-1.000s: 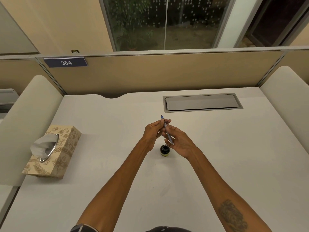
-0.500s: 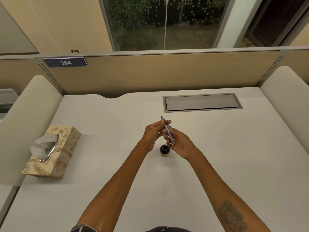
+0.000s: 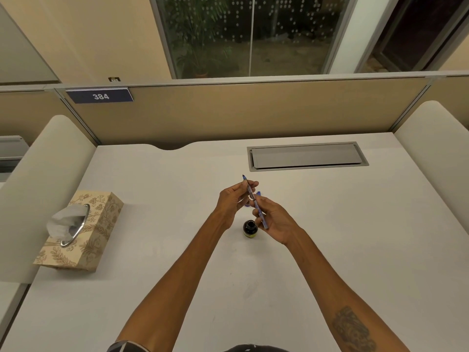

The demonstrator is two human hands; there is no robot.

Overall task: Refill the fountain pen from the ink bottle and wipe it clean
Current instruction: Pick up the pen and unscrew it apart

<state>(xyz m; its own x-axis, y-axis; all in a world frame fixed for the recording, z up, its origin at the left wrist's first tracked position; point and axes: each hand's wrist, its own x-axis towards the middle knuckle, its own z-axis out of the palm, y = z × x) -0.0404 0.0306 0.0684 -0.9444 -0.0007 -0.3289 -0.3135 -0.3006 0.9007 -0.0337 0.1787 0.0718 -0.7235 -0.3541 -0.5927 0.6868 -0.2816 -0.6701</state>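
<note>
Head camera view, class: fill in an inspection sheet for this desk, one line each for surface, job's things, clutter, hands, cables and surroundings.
Surface: white desk, bare apart from the items below.
Job's things: fountain pen held tilted, tip up and away; ink bottle open, standing beneath the hands; tissue box at left, tissue sticking out.
Clutter: small blue object behind the hands, too hidden to identify.
Hands: left hand pinches the upper pen; right hand grips the lower barrel.
Cables: nothing seen; closed cable hatch in desk.
Surroundings: partition with 384 sign, window behind.
</note>
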